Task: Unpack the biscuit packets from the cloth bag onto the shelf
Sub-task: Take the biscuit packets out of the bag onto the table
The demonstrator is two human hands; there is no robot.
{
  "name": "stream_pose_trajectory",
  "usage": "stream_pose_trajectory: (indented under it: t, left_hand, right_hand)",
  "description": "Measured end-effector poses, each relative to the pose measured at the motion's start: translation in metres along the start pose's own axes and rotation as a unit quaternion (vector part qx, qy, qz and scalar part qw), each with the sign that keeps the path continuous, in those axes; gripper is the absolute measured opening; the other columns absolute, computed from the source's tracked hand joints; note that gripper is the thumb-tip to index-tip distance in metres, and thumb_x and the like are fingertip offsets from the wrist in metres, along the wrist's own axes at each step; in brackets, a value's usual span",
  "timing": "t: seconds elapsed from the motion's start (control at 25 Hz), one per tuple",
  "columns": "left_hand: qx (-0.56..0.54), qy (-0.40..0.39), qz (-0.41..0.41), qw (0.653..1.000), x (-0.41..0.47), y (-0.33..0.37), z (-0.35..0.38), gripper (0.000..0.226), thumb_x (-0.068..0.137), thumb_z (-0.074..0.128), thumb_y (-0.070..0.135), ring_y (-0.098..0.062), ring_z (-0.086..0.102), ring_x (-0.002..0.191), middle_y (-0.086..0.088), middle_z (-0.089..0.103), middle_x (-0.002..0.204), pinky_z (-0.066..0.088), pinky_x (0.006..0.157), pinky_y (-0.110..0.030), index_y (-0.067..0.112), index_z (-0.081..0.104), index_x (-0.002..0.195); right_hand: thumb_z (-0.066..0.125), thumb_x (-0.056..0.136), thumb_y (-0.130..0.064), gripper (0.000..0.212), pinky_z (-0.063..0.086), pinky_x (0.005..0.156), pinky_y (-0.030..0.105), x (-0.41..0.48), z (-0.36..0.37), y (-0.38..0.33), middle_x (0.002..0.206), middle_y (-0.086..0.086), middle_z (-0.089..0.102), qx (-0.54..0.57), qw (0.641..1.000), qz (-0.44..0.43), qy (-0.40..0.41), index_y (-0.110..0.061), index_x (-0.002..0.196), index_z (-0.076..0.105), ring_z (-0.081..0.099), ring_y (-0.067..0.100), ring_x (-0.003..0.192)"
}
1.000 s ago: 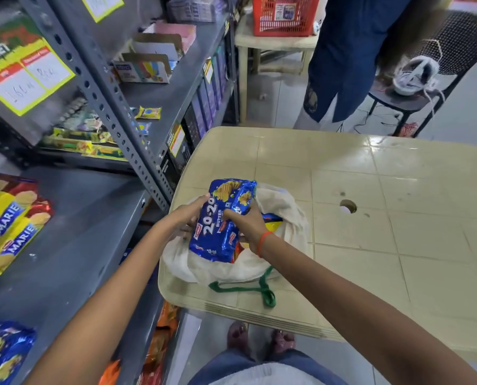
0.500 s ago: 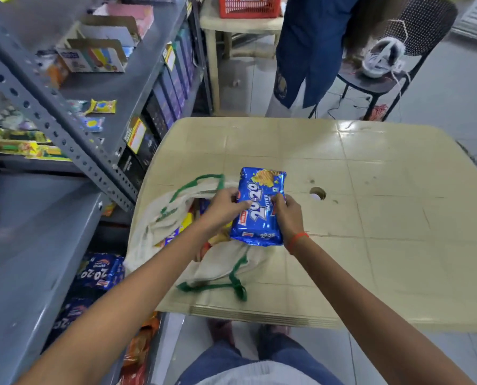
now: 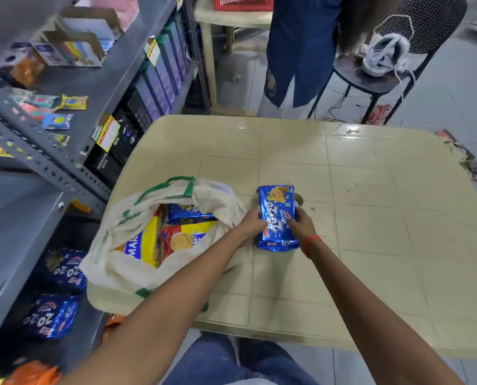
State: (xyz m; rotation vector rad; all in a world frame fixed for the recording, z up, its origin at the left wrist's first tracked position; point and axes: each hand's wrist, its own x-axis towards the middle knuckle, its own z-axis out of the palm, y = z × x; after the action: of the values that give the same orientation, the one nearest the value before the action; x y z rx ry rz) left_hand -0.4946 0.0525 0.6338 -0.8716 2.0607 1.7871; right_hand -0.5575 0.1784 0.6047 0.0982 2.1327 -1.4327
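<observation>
A blue 20-20 butter biscuit packet (image 3: 278, 216) rests on the beige table (image 3: 370, 218), to the right of the bag. My left hand (image 3: 252, 222) grips its left edge and my right hand (image 3: 301, 225) grips its right edge. The white cloth bag (image 3: 115, 262) with green handles lies open at the table's left corner. Inside it show yellow Marie packets (image 3: 145, 243), a red-and-yellow packet (image 3: 187, 238) and another blue packet (image 3: 188, 212). The grey metal shelf (image 3: 15, 232) stands to the left.
Two blue 20-20 packets (image 3: 51, 318) lie on a lower shelf level. Upper shelves hold cartons (image 3: 73, 48) and small sachets (image 3: 73, 102). Beyond the table stand a person in blue (image 3: 298, 51), a black chair (image 3: 384, 79) and a red basket (image 3: 242, 1).
Both hands lifted the blue packet out of the bag and carried it right, onto the table. The bag has fallen open, showing the packets inside.
</observation>
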Motion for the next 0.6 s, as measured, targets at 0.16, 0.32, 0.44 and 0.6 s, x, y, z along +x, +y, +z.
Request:
stream_pose_trajectory:
  t: [0.16,0.32,0.44,0.6]
  left_hand:
    - [-0.008,-0.010,0.023,1.000,-0.012,-0.001,-0.001,0.046,0.082,0.048,-0.010,-0.027,0.060,0.113,-0.019,0.059,0.128,0.047,0.101,-0.040,0.000,0.050,0.127]
    - [-0.029,0.155,0.077,0.985,-0.040,-0.017,-0.049,0.029,0.087,0.053,0.001,-0.017,0.063,0.083,-0.020,0.067,0.113,0.052,0.079,-0.030,0.004,0.059,0.115]
    - [0.068,0.289,0.048,0.954,-0.067,-0.046,-0.109,0.022,0.087,0.053,0.009,-0.028,0.066,0.089,-0.014,0.070,0.101,0.053,0.075,-0.037,0.010,0.063,0.107]
    - [0.252,0.250,-0.088,0.931,-0.093,-0.089,-0.159,0.036,0.081,0.064,0.020,-0.035,0.062,0.102,-0.019,0.069,0.106,0.048,0.080,-0.039,0.009,0.061,0.115]
  right_hand:
    - [0.048,0.087,0.001,0.039,0.044,0.092,0.037,-0.001,0.009,-0.010,0.124,0.025,0.059,-0.135,0.989,-0.028,0.046,0.001,0.126,0.050,0.056,0.039,0.114]
    - [0.058,0.087,-0.005,0.036,0.039,0.099,0.037,-0.031,0.065,-0.050,0.123,0.024,0.059,-0.190,0.962,-0.194,0.017,0.006,0.121,0.055,0.054,0.034,0.116]
    - [0.056,0.086,0.000,0.022,0.048,0.089,0.029,-0.057,0.126,-0.076,0.109,0.021,0.069,-0.181,0.946,-0.235,-0.134,0.005,0.105,0.066,0.065,0.031,0.100]
    - [0.059,0.086,-0.011,0.028,0.046,0.086,0.039,-0.061,0.195,-0.082,0.107,0.025,0.064,-0.416,0.817,-0.275,-0.289,0.006,0.108,0.061,0.060,0.035,0.099]
